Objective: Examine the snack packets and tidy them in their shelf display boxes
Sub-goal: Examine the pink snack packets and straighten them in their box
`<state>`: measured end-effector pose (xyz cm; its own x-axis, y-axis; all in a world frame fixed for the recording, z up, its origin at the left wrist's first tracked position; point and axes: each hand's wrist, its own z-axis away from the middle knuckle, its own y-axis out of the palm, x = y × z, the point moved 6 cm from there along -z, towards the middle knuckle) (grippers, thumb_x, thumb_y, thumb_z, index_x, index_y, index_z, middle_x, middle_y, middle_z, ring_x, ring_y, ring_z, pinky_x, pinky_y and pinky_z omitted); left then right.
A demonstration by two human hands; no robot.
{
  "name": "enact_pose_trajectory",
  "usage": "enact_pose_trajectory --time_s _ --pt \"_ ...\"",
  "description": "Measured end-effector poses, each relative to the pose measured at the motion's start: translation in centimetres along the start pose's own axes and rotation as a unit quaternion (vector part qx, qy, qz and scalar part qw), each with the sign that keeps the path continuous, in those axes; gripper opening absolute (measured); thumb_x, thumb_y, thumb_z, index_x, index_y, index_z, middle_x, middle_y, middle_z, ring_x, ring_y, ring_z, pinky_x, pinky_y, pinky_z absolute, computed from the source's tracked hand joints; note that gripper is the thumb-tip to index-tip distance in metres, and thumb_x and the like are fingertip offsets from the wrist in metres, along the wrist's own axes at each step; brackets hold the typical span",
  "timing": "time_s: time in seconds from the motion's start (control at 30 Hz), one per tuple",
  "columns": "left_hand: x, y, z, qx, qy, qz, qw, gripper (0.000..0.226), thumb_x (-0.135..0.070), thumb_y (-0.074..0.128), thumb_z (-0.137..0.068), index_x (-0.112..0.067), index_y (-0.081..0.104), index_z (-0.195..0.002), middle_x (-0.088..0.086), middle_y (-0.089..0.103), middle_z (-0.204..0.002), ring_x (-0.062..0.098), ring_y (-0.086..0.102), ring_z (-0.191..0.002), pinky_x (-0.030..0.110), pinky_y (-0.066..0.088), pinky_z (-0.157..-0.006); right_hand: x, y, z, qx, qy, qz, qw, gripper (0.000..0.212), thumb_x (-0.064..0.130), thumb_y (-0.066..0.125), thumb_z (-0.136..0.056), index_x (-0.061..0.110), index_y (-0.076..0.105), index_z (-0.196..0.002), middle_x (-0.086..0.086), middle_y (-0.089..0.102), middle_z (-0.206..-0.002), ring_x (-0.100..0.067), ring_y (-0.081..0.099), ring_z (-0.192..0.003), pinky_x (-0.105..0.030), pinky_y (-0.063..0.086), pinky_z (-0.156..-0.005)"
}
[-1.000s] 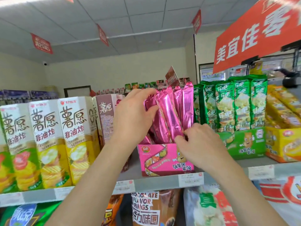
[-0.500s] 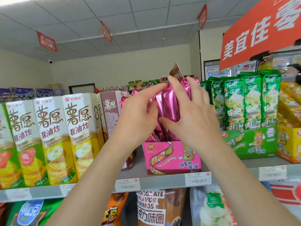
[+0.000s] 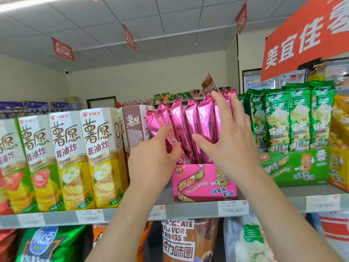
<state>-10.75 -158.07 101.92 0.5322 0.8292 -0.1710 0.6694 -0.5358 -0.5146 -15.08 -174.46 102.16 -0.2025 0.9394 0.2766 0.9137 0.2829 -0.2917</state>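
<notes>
Several shiny pink snack packets (image 3: pixel 190 129) stand upright in a pink display box (image 3: pixel 204 182) on the shelf, fanned slightly, the leftmost ones leaning left. My left hand (image 3: pixel 154 156) is at the left end of the row and pinches a leaning pink packet between thumb and fingers. My right hand (image 3: pixel 230 140) lies flat with spread fingers against the right-hand packets, its thumb across their fronts. The packets' lower ends are hidden by both hands and the box.
Tall yellow chip boxes (image 3: pixel 94 157) and a brown one (image 3: pixel 132 125) stand just left of the pink box. Green packets (image 3: pixel 279 120) in a green display box (image 3: pixel 302 167) stand to the right, then a yellow box (image 3: pixel 340 148). Price tags line the shelf edge (image 3: pixel 188 210); bags hang below.
My right hand let go of the bunched packet tops and spread flat against them. My left hand dropped to the leftmost packets. The packets now stand separated in a row.
</notes>
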Motion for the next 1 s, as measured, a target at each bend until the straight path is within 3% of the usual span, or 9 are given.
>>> enact_pose_trajectory --time_s 0.1,0.27,0.4,0.5,0.6,0.67,0.77,0.9,1.0 --pt "-0.9 -2.4 0.0 -0.092 0.025 0.063 0.993 0.04 -0.04 0.05 -0.094 -0.037 0.048 -0.134 -0.005 0.058 -0.06 0.018 0.058 -0.053 0.031 0.046 -0.052 0.0 0.0 0.2 -0.004 -0.003 -0.014 1.0 0.095 0.049 0.073 -0.076 0.042 0.012 -0.149 -0.004 0.015 -0.159 -0.033 0.034 -0.134 -0.049 0.04 -0.103" --pt "-1.7 -7.9 -1.0 -0.26 0.105 0.19 0.941 0.047 -0.026 0.047 -0.097 -0.038 0.035 -0.141 -0.002 0.057 -0.098 0.022 0.054 -0.07 0.041 0.047 -0.06 0.1 0.3 0.3 0.022 0.005 -0.03 0.999 0.089 0.06 0.059 -0.077 0.044 0.011 -0.149 -0.007 0.012 -0.161 -0.033 0.026 -0.14 -0.052 0.034 -0.108" --pt "-1.6 -8.1 -0.5 -0.226 0.161 0.275 0.92 0.059 -0.011 0.045 -0.095 -0.029 0.026 -0.148 -0.02 0.052 -0.12 0.013 0.043 -0.062 0.031 0.042 -0.059 0.5 0.3 0.5 0.062 -0.01 -0.041 0.997 0.08 0.057 0.054 -0.084 0.05 0.008 -0.149 0.0 0.005 -0.162 -0.025 0.013 -0.144 -0.056 0.027 -0.11" --pt "-1.1 -7.2 0.8 -0.192 0.15 0.332 0.911 0.075 -0.011 0.052 -0.092 -0.036 0.014 -0.151 -0.005 0.06 -0.092 0.02 0.047 -0.051 0.03 0.04 -0.049 1.2 -0.3 0.9 0.074 -0.019 -0.063 0.995 0.075 0.051 0.052 -0.091 0.054 0.005 -0.149 0.009 0.0 -0.163 -0.014 0.005 -0.147 -0.057 0.018 -0.113" --pt "-1.3 -5.5 1.8 -0.115 0.088 0.478 0.866 0.087 -0.013 0.061 -0.089 -0.034 0.006 -0.153 -0.001 0.069 -0.088 0.02 0.058 -0.053 0.029 0.047 -0.048 1.9 -2.2 2.4 0.039 -0.004 -0.173 0.984 0.061 0.055 0.045 -0.093 0.044 0.023 -0.15 0.012 0.025 -0.157 -0.009 0.02 -0.144 -0.051 0.026 -0.116" --pt "-1.8 -4.3 2.7 -0.09 0.029 0.554 0.827 0.077 -0.014 0.064 -0.087 -0.022 0.023 -0.15 -0.001 0.073 -0.093 0.016 0.067 -0.062 0.025 0.053 -0.054 2.5 -2.6 4.4 0.081 0.0 -0.264 0.961 0.062 0.066 0.043 -0.091 0.045 0.029 -0.148 0.026 0.043 -0.143 0.004 0.039 -0.132 -0.035 0.04 -0.108" --pt "-2.5 -2.7 3.8 -0.073 -0.048 0.622 0.778 0.048 -0.02 0.071 -0.083 -0.015 0.052 -0.127 0.001 0.074 -0.089 0.01 0.071 -0.069 0.022 0.054 -0.056 3.3 -2.3 7.7 0.151 0.003 -0.28 0.948 0.066 0.072 0.045 -0.086 0.056 0.02 -0.146 0.046 0.054 -0.111 0.021 0.056 -0.092 0.0 0.038 -0.08" --pt "-3.1 -0.9 4.6 -0.017 -0.111 0.625 0.773 0.051 -0.038 0.076 -0.075 -0.013 0.054 -0.114 0.019 0.069 -0.095 0.033 0.07 -0.084 0.053 0.058 -0.069 2.5 -2.0 9.8 0.14 0.049 -0.305 0.941 0.056 0.063 0.048 -0.086 0.056 0.028 -0.138 0.024 0.065 -0.072 -0.001 0.059 -0.054 -0.012 0.043 -0.053" --pt "-3.1 -0.1 4.7 0.027 -0.125 0.643 0.755 0.052 -0.043 0.072 -0.072 -0.014 0.055 -0.113 0.011 0.072 -0.098 0.031 0.07 -0.091 0.049 0.059 -0.071 2.0 -2.1 10.5 0.156 0.077 -0.337 0.925 0.05 0.063 0.052 -0.084 0.052 0.041 -0.132 0.015 0.064 -0.066 -0.006 0.056 -0.048 -0.025 0.046 -0.049"
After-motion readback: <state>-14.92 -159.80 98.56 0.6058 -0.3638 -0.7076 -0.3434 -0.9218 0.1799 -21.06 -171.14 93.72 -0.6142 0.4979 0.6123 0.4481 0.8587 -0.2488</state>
